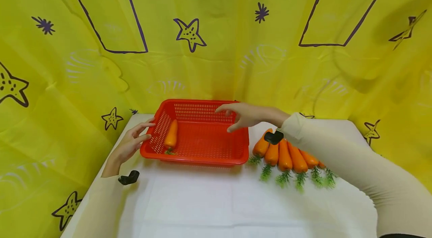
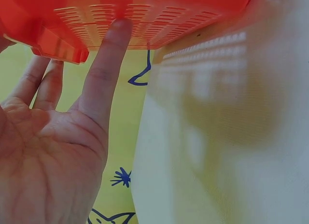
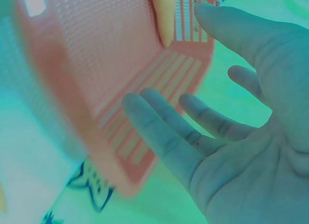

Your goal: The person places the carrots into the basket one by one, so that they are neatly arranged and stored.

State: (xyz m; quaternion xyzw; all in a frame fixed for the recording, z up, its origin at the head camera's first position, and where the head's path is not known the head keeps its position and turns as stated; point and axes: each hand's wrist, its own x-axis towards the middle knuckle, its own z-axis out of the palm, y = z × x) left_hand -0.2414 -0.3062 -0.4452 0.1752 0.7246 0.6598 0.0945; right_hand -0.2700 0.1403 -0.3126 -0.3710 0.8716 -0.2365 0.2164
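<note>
A red plastic basket (image 1: 194, 160) with slotted walls stands towards the back of the table. One orange carrot (image 1: 171, 135) with green leaves lies inside along its left wall. My left hand (image 1: 129, 144) rests against the basket's left side with extended fingers; the left wrist view has its thumb (image 2: 104, 72) touching the slotted wall (image 2: 140, 16). Over the right part of the basket hovers my right hand (image 1: 244, 115), fingers spread and nothing held. In the right wrist view, empty space separates that palm (image 3: 260, 171) from the carrot (image 3: 165, 16).
Several carrots (image 1: 284, 157) with leafy tops lie in a row right of the basket, partly under my right forearm (image 1: 330, 155). A white cloth (image 1: 195, 200) covers the table. Yellow patterned curtain (image 1: 216, 69) hangs behind and at both sides.
</note>
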